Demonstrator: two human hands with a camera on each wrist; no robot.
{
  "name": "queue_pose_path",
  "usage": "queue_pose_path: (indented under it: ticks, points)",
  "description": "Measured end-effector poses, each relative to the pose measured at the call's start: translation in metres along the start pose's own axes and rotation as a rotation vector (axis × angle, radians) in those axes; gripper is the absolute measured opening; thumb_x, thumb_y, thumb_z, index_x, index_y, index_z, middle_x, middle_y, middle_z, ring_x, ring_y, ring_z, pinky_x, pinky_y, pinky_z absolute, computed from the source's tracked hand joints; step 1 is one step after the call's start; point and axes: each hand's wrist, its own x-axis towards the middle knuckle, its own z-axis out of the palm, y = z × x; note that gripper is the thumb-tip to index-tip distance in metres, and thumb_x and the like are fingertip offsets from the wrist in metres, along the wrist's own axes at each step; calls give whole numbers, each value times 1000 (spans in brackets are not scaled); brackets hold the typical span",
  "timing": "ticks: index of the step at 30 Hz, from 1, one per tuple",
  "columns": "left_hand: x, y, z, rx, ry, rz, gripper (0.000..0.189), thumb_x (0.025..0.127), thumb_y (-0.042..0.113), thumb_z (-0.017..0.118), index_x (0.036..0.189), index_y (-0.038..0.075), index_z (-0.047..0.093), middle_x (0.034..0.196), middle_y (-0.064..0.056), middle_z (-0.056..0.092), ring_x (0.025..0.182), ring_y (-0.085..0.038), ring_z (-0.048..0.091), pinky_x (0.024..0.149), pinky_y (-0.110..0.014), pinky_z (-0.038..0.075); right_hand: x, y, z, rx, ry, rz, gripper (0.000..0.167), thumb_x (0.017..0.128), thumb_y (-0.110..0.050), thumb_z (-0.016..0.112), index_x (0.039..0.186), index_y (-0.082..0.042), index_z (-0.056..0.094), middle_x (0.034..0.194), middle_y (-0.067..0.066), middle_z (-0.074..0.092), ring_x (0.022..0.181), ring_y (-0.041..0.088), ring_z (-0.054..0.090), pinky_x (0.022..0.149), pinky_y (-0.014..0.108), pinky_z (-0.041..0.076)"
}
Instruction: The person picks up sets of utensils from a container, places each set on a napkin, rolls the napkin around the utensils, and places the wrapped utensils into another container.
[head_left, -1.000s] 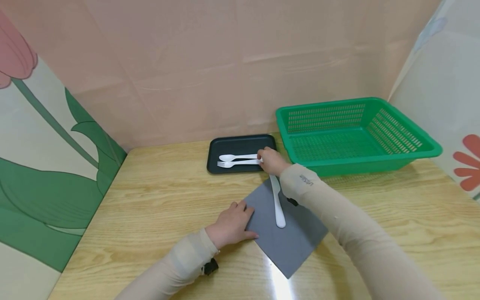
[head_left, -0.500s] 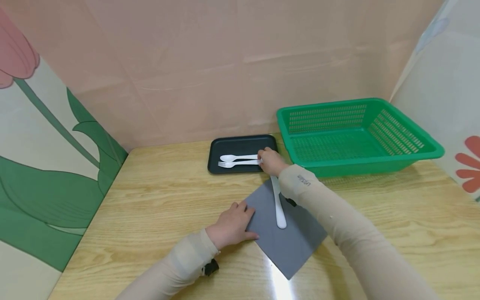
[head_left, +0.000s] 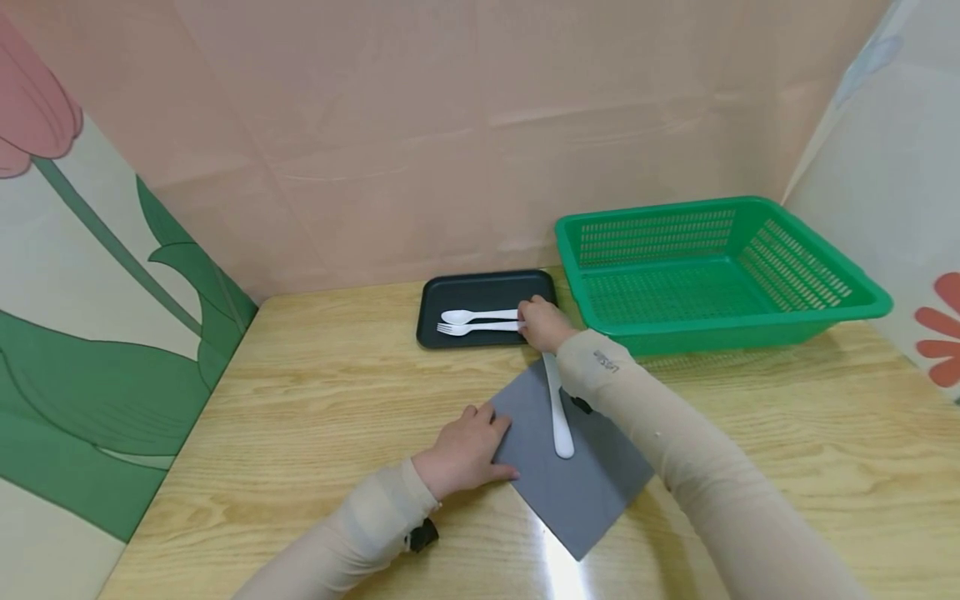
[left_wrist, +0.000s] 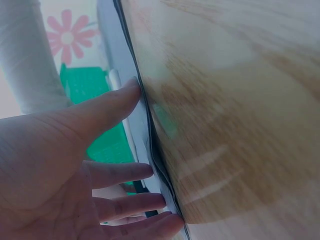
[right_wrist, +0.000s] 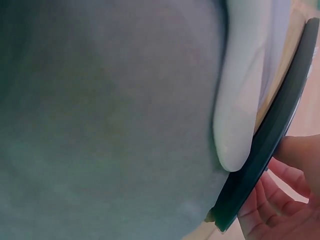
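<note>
At the black tray (head_left: 480,287), my right hand (head_left: 546,323) pinches the handle ends of a white fork (head_left: 472,328) and a white spoon (head_left: 472,316) lying side by side; its fingertips are partly hidden. In the right wrist view, that hand's fingers (right_wrist: 265,205) curl behind the tray rim. A white knife (head_left: 560,417) lies on a folded grey napkin (head_left: 600,467), its upper end near my right wrist. My left hand (head_left: 461,450) touches the napkin's left edge, thumb and fingers spread. The layered edge (left_wrist: 150,125) shows against them in the left wrist view.
A green mesh basket (head_left: 720,329) stands at the back right, close beside the tray. Behind runs a pink wall covering (head_left: 375,150). Wood-grain table surface (head_left: 322,400) stretches left of the napkin, and a flowered panel (head_left: 90,400) borders the left side.
Both hands, the cutlery and the napkin hold their places. Only a very slight shift of the whole head view shows.
</note>
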Motion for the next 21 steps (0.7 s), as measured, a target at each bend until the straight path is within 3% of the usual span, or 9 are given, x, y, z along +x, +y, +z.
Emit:
queue_pose_path:
  ticks: [11,21]
  points:
    - [1,-1,2,2,0,1,69,79,52,67,128,7,54,120,-11,55,101,-22,52,75,-32,50,1,0,0,-28,-22,-3,18,92,-16,58,101,-2,63,104,16,57,95,26,56,81,35,49]
    - [0,-1,0,4,11,9,68,79,52,67,127,6,54,118,-11,56,100,-22,53,76,-32,50,0,0,1,-45,-1,-42,12,92,-9,56,97,0,63,100,17,56,91,26,55,79,34,49]
